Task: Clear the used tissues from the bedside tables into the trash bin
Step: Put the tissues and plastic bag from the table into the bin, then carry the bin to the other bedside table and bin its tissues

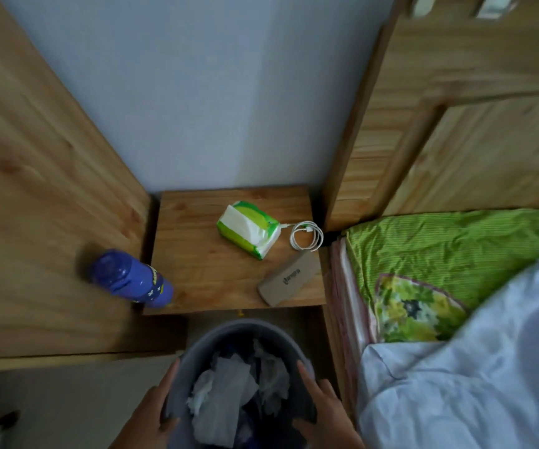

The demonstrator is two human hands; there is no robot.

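As I look down past my arms, the lines below give what lies in front of me.

Left hand: my left hand (154, 406) holds the left side of the trash bin (229, 332), its fingers curled over the rim with the thumb on the inner edge.

Right hand: my right hand (323, 406) holds the bin's right side, the fingers lying along the rim and the thumb hooked over the near edge.

Trash bin: grey and round, it sits between my two hands, low in view and just in front of the bedside table (196, 264).

Used tissues: crumpled white used tissues (226, 390) lie heaped inside the bin, over something dark beneath them that I cannot make out.

Bedside table: a small wooden top set against the pale wall, with a tall wooden panel on its left and the wooden bed frame (456, 124) on its right.

Tissue pack: a green and white tissue pack (248, 230) lies near the middle of the table top, open, with white tissue showing.

Cable: a coiled white cable (307, 236) lies just beside the pack, on its right.

Cardboard piece: a flat brown cardboard piece (289, 280) lies at the table's front right corner, part of it past the edge.

Bottle: a blue bottle (132, 278) stands at the table's front left corner.

Bed: green bedding (456, 247) and a pale blue blanket (472, 367) fill the right side.
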